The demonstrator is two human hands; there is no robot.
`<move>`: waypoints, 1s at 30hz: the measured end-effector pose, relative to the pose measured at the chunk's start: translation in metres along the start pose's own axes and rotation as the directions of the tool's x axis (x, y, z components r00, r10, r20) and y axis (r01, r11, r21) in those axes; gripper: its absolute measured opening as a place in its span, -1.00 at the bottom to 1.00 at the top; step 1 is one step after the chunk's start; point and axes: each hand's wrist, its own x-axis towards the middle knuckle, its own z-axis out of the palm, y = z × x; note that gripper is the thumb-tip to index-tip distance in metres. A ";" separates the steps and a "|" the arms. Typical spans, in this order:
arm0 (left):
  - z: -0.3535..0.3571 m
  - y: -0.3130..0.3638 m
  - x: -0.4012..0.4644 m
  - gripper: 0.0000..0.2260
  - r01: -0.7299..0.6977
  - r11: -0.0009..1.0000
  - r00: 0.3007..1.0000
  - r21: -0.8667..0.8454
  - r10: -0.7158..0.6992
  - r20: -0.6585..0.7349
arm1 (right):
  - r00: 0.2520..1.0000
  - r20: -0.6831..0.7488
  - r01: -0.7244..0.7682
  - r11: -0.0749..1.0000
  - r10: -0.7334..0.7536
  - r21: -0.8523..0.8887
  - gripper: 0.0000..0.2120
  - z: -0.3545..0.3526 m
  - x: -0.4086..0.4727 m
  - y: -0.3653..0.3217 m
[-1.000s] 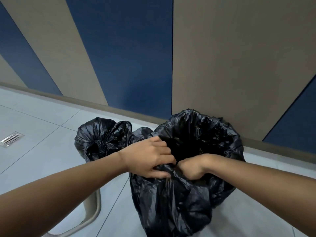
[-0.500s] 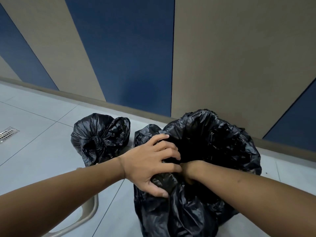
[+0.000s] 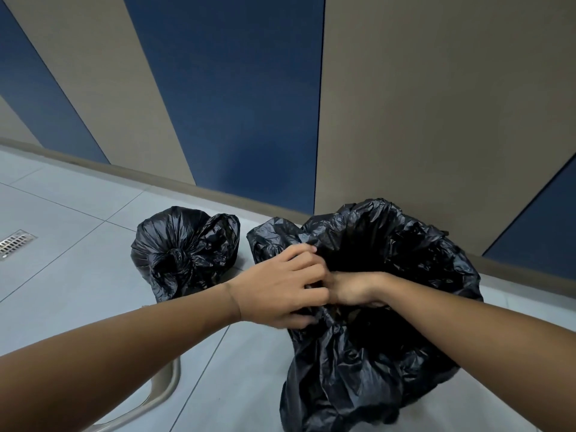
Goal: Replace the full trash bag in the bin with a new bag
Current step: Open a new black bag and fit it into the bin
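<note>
Head: both hands, L (image 3: pixel 280 291) & R (image 3: pixel 352 289), grip open bag (image 3: pixel 358 363).

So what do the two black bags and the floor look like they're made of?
The open bag under both hands and the knotted bag beside it: thin glossy black plastic film, judging by fine crinkles and sharp highlights. The floor: pale matte tile, likely ceramic, with straight grout lines.

Left hand (image 3: pixel 282 291): fingers, spread half a second ago, now curled onto the gathered near rim of the open crinkled black plastic trash bag (image 3: pixel 389 322). Right hand (image 3: pixel 352 289): risen out of the bag mouth, knuckles now meeting the left fingers.
</note>
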 end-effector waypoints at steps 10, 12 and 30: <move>0.018 0.011 -0.020 0.20 0.571 0.326 0.731 -0.754 -0.620 0.286 | 0.986 -0.155 0.003 0.940 -0.059 -0.341 -0.75 0.000 0.014 0.002; 0.020 0.012 -0.020 0.17 0.587 0.330 0.723 -0.739 -0.626 0.294 | 0.981 -0.180 -0.017 0.900 -0.069 -0.436 -0.76 0.004 0.020 0.001; 0.025 0.011 -0.017 -0.22 0.633 0.075 0.720 -0.771 -0.425 0.549 | 0.985 -0.070 -0.168 0.757 0.160 -0.631 -0.61 -0.006 0.036 0.004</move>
